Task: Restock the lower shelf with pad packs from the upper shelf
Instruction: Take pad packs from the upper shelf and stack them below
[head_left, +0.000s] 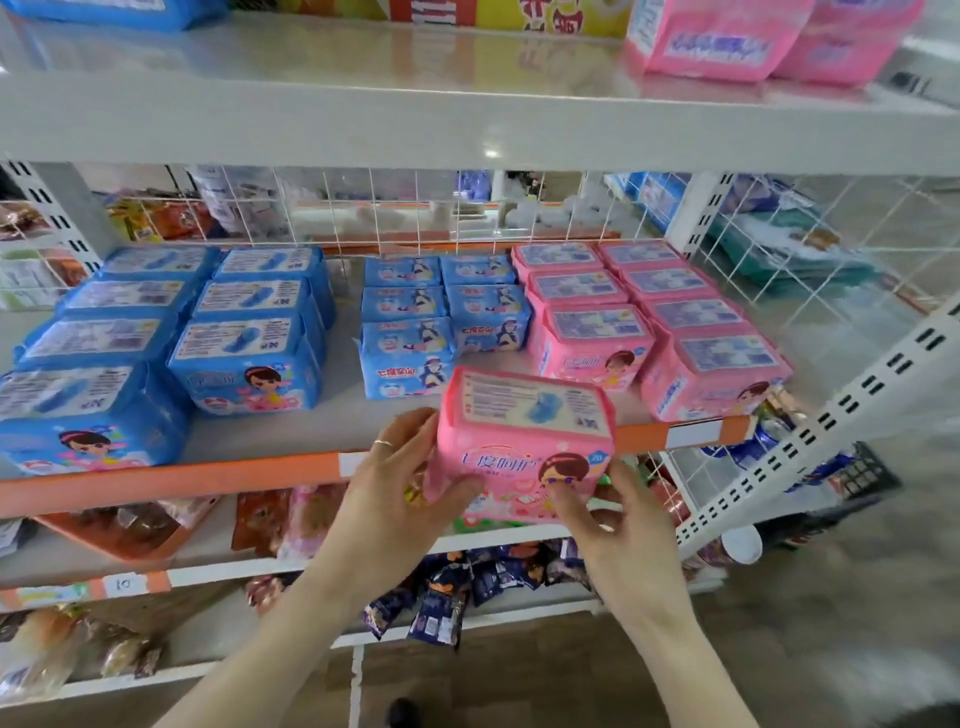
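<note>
Held pack: one pink pad pack (524, 436), upright, label panel facing up, cartoon face to the front.
Pack position: at the front edge of the lower shelf (332, 421), right of centre; its lower half hangs in front of the orange edge strip (208, 480). Cannot tell whether it rests on the shelf.
Left hand: left hand (400, 488) grips the pack's left side, thumb across the lower front face, fingers curled along the side. Ring (383, 443) on one finger.
Right hand: right hand (618, 525) holds the pack's lower right corner, thumb pressed on the front near the cartoon face; other fingers hidden behind the pack.
Lower shelf, right end: two rows of pink packs (649, 322) running front to back, just beside the held pack.
Lower shelf, middle: small blue packs (410, 338) in two rows, the right row shorter, bare shelf in front of it.
Lower shelf, left end: large blue packs (249, 358) in two rows.
Upper shelf: upper shelf (363, 119) carries pink bags (717, 47) at its right end.
Back: wire mesh (415, 208) behind the lower shelf.
</note>
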